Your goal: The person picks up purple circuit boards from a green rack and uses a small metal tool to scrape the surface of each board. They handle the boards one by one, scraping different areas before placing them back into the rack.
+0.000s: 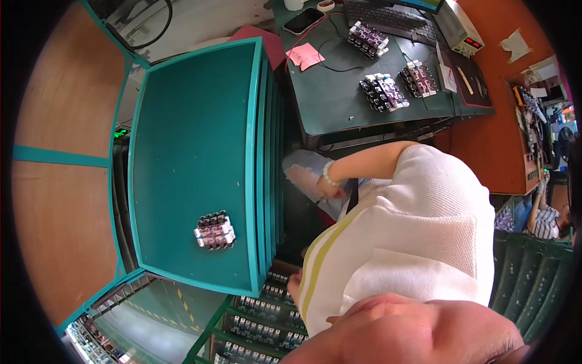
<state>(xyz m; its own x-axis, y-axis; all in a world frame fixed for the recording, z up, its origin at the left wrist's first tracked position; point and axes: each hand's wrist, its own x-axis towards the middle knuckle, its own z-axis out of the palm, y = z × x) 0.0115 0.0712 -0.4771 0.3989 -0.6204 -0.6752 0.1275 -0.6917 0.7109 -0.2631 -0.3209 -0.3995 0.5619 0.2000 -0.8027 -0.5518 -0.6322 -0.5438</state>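
Far out to the left of my fingers sat the stack of teal trays, and on the top one lay a small banded bundle of components, well apart from either hand. My left hand was down low, just past the tray corner. Only the knuckles showed from under my striped sleeve, so I couldn't tell whether those fingers were apart or together. The racks of components lay just below them. By my reckoning I was at the reaching stage, with nothing lifted yet. A pick from there would have called for a clean pinch on one row.

Up and to the right, my right hand, with its bead bracelet, rested against a pale cloth. I couldn't tell how those fingers stood either. Beyond them, on the green tabletop, more bundles waited.
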